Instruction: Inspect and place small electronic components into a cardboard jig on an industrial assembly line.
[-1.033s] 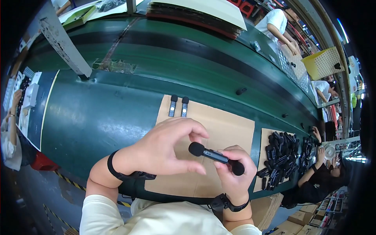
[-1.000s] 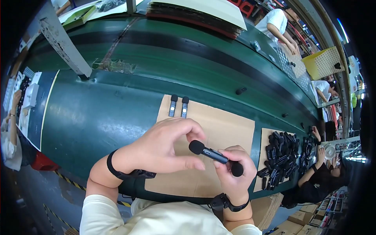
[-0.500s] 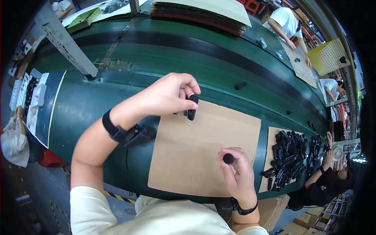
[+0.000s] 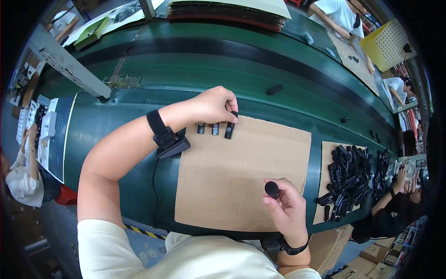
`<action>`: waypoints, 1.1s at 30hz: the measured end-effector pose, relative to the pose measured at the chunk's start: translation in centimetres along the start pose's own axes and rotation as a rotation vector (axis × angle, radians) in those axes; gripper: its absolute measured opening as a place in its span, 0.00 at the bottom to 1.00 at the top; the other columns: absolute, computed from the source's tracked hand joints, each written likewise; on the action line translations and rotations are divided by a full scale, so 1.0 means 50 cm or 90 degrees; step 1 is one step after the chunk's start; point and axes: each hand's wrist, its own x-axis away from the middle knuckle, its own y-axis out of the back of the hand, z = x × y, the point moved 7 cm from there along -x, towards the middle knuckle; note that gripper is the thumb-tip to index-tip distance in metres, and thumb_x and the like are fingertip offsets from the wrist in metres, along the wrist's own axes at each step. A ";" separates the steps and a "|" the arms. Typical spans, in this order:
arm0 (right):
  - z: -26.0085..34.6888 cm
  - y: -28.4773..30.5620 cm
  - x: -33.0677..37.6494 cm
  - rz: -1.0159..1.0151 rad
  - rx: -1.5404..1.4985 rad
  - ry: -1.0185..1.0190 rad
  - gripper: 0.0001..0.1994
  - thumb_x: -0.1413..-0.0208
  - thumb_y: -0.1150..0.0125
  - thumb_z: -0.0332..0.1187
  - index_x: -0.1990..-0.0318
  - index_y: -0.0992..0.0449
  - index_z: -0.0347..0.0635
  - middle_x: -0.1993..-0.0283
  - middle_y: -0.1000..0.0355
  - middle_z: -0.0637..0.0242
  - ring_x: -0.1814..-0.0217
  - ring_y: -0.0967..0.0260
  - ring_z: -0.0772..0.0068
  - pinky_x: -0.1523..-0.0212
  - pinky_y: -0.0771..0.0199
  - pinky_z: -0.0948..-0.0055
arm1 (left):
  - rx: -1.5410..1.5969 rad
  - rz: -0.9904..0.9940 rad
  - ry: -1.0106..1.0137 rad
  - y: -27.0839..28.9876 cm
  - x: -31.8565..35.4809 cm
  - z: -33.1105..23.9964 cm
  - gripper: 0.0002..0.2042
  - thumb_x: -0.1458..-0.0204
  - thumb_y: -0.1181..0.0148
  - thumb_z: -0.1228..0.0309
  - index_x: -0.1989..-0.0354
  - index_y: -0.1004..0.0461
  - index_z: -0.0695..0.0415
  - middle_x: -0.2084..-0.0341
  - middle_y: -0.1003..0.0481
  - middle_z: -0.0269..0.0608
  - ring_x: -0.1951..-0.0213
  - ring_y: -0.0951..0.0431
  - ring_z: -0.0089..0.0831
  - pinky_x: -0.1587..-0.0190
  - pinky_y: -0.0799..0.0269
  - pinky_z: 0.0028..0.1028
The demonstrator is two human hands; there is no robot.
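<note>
My left hand [image 4: 214,106] reaches to the far edge of a brown cardboard sheet [image 4: 232,186]. Its fingertips pinch the foam-tipped end of a small black microphone [image 4: 229,132], which rests on the sheet. To its left stand two similar black pieces, a nearer one [image 4: 215,129] and a farther one [image 4: 200,128], in a row along the edge. Above the sheet's near right part, my right hand [image 4: 290,209] is closed around another black microphone [image 4: 272,189]. Its round foam end points up at me, and the fingers hide its body.
A heap of black microphones [image 4: 346,181] lies on a second cardboard at right. Single ones, such as one microphone [image 4: 274,89], lie on the green table [image 4: 139,109]. A metal post [image 4: 69,65] rises at left; stacked boards [image 4: 227,14] lie at the back. Co-workers sit around.
My left hand has set its microphone down at the sheet's far edge, still gripping it, and the row beside it shows more. My right hand has barely moved. The whole view has shifted slightly.
</note>
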 end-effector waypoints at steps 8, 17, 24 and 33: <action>-0.009 0.022 0.001 -0.017 -0.017 0.043 0.14 0.46 0.37 0.20 0.51 0.27 0.32 0.59 0.30 0.65 0.60 0.35 0.78 0.58 0.34 0.79 | -0.175 -0.106 -0.064 -0.005 -0.025 -0.001 0.13 0.58 0.28 0.61 0.69 0.18 0.57 0.68 0.21 0.44 0.55 0.25 0.40 0.53 0.29 0.37; 0.005 0.033 -0.017 -0.098 0.030 0.023 0.11 0.51 0.34 0.18 0.61 0.27 0.35 0.64 0.29 0.68 0.67 0.36 0.82 0.66 0.35 0.83 | -0.213 -0.111 -0.077 -0.010 -0.008 -0.027 0.15 0.55 0.29 0.62 0.62 0.21 0.56 0.56 0.27 0.44 0.45 0.33 0.43 0.45 0.35 0.38; 0.036 0.047 -0.038 -0.128 0.160 0.134 0.14 0.54 0.33 0.17 0.60 0.26 0.38 0.65 0.29 0.67 0.69 0.36 0.82 0.69 0.37 0.83 | -0.024 -0.042 -0.421 -0.068 0.141 -0.202 0.15 0.51 0.33 0.63 0.58 0.23 0.57 0.64 0.24 0.43 0.58 0.25 0.42 0.48 0.32 0.37; 0.057 0.055 -0.025 -0.160 0.114 0.203 0.16 0.55 0.31 0.19 0.58 0.26 0.36 0.63 0.29 0.64 0.65 0.35 0.77 0.63 0.36 0.80 | -0.090 -0.152 -0.588 -0.088 0.226 -0.244 0.15 0.56 0.29 0.71 0.59 0.23 0.57 0.72 0.23 0.36 0.67 0.23 0.36 0.47 0.31 0.39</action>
